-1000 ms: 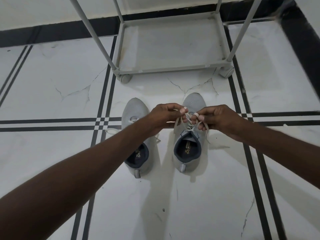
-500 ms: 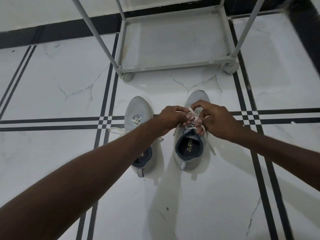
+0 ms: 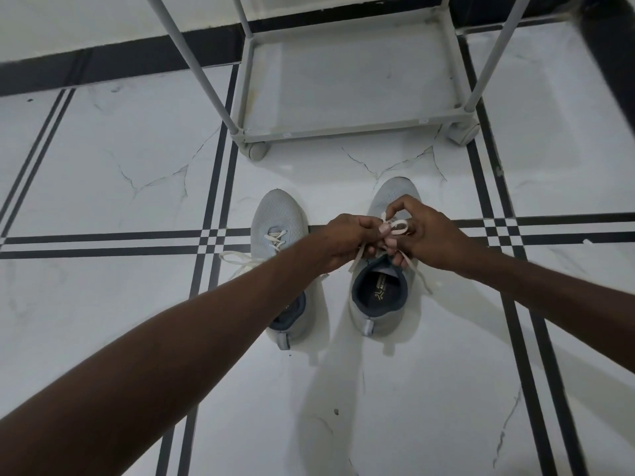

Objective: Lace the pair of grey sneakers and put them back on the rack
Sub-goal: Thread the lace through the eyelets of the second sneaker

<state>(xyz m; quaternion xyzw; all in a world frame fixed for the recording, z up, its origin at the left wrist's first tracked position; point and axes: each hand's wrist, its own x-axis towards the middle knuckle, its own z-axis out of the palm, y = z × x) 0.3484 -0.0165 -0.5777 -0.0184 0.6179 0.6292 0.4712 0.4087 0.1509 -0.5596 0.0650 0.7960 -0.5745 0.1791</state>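
Both hands [image 3: 388,235] pinching the right sneaker [image 3: 379,293]'s lace [image 3: 398,226], seemingly mid-knot; rack [image 3: 347,130] shelf bare.

You're looking down at a white marble-look tile floor [image 3: 103,159] crossed by black double stripes [image 3: 103,246], with a black skirting band [image 3: 137,56] below a white wall [image 3: 86,18].

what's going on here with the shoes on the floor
A person is tying the white lace of the right-hand grey sneaker, pinching it with the left hand and right hand over the tongue. The left-hand sneaker sits beside it, its lace threaded but trailing loose on the tiled floor. Both shoes stand just in front of the rack, whose bottom shelf holds nothing.
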